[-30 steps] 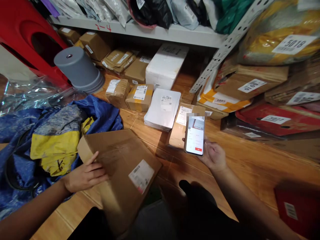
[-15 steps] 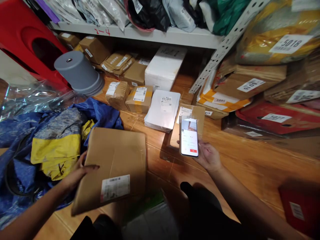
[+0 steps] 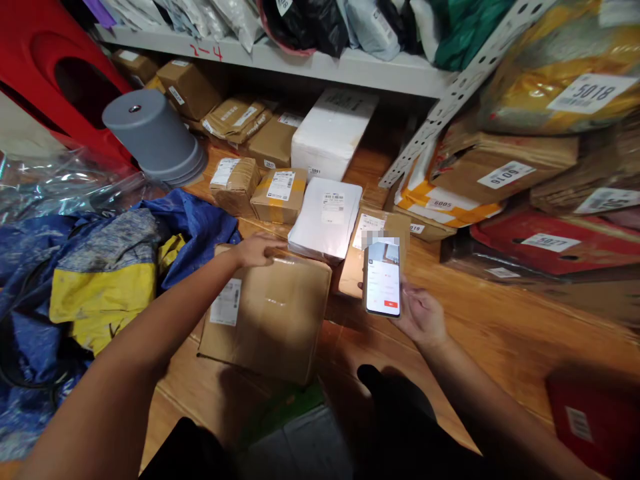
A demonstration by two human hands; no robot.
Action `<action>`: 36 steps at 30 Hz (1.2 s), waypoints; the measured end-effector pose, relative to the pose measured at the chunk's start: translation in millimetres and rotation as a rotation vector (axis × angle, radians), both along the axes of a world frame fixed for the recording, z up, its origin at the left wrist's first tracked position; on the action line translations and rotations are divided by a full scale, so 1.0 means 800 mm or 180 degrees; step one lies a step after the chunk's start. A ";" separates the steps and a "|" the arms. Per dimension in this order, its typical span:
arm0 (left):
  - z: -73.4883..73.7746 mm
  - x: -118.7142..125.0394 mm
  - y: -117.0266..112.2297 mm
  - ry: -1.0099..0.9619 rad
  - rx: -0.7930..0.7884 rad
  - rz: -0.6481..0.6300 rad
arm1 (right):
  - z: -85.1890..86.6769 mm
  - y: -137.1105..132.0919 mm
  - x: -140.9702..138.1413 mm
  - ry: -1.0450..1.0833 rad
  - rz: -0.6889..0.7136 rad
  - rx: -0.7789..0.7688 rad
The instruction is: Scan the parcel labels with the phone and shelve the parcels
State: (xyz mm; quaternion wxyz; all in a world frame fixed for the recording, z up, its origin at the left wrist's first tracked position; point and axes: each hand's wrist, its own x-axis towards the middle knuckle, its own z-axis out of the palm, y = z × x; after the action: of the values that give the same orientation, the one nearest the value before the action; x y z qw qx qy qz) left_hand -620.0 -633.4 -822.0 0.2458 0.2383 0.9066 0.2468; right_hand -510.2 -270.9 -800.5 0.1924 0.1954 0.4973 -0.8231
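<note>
My left hand (image 3: 259,251) grips the far edge of a flat brown cardboard box (image 3: 280,313), its fingertips lying over that edge. A white shipping label (image 3: 226,303) is on the box's left part. My right hand (image 3: 421,315) is closed around a smartphone (image 3: 383,277), whose lit screen faces up and shows a small picture above a form with a red button. Beyond the box lie a white package (image 3: 327,217) with a label and a small brown carton (image 3: 280,195). Partly under the phone is another brown parcel (image 3: 353,267).
A grey stool (image 3: 153,133) stands at the left beside blue and yellow cloth (image 3: 105,287). The white metal shelf (image 3: 280,60) holds bagged parcels above several boxes. Numbered parcels, one a brown box (image 3: 530,157), are stacked at the right. A green-and-white package (image 3: 295,427) lies near my legs.
The cardboard box has turned and moved right and farther away, its label now at the left. My left hand has shifted from its left side to its far edge. The phone stays nearly in place.
</note>
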 end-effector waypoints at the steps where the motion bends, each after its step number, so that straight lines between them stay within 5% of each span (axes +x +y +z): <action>1: -0.002 0.010 -0.002 0.0303 -0.0049 0.0160 | 0.000 0.000 0.001 -0.0028 0.0002 -0.0026; 4: -0.021 0.083 -0.026 0.0486 -0.0400 0.0644 | -0.001 0.002 0.007 -0.0145 0.0047 -0.0123; 9: -0.094 0.273 -0.084 -0.0291 -0.1231 0.1498 | -0.011 -0.013 0.020 -0.0152 0.0460 -0.0266; 13: -0.127 0.352 -0.116 -0.0884 -0.0784 0.1402 | -0.019 -0.066 0.030 -0.0340 0.1196 -0.0451; 17: -0.121 0.355 -0.117 -0.1103 -0.0098 0.1016 | -0.014 -0.139 0.043 -0.0716 0.1958 -0.0565; 21: -0.107 0.342 -0.113 -0.1189 -0.0631 0.1196 | -0.013 -0.203 0.059 -0.0858 0.2203 -0.0398; 28: -0.119 0.328 -0.140 -0.0778 -0.0582 0.1164 | -0.026 -0.281 0.074 -0.0695 0.1918 -0.0155; 36: -0.127 0.330 -0.149 -0.0034 -0.0131 0.0570 | -0.020 -0.309 0.088 -0.0584 0.1569 -0.0139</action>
State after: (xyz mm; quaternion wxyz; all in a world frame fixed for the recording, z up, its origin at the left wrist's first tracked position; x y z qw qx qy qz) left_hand -355.9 -752.5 -923.6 0.2324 0.1499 0.9278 0.2503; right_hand -439.8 -518.5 -816.5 0.4356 0.1380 0.4925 -0.7407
